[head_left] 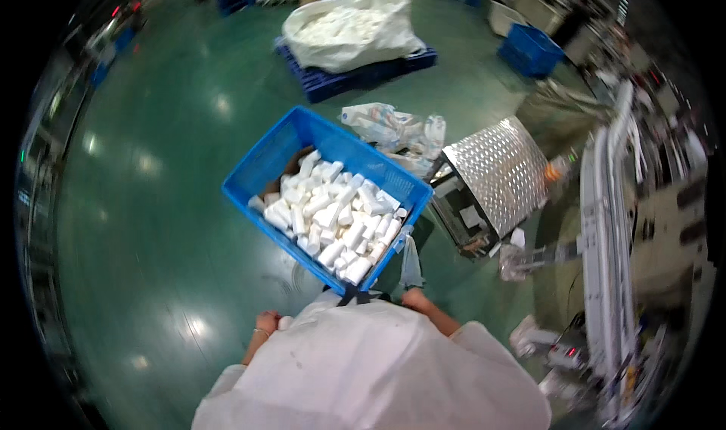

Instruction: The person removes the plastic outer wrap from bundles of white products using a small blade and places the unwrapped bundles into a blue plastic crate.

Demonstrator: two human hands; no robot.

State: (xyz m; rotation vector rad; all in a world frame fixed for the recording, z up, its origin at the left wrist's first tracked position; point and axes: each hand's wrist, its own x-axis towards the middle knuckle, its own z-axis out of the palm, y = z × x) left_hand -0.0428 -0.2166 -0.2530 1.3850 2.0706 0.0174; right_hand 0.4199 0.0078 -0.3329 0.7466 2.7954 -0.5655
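Note:
A blue plastic crate (pixel 261 154) stands on the floor right in front of me, with many white cylindrical pieces (pixel 333 211), like small bottles or rolls, heaped inside. My left hand (pixel 266 322) is low beside my white garment, its fingers closed on a small white rounded thing (pixel 285 322) that is mostly hidden. Just off the crate's near right corner, my right hand (pixel 414 298) is closed on the lower end of a thin, pale plastic strip (pixel 411 263), which runs up to the crate's rim. A dark strap (pixel 352 294) hangs at the crate's near corner.
Beyond the crate, a white sack (pixel 344 48) full of white pieces sits on a blue pallet (pixel 325 90). Crumpled plastic bags (pixel 401 131) lie behind the crate. To the right are a box with a patterned metal cover (pixel 499 173), machine rails (pixel 605 241) and another blue crate (pixel 529 50).

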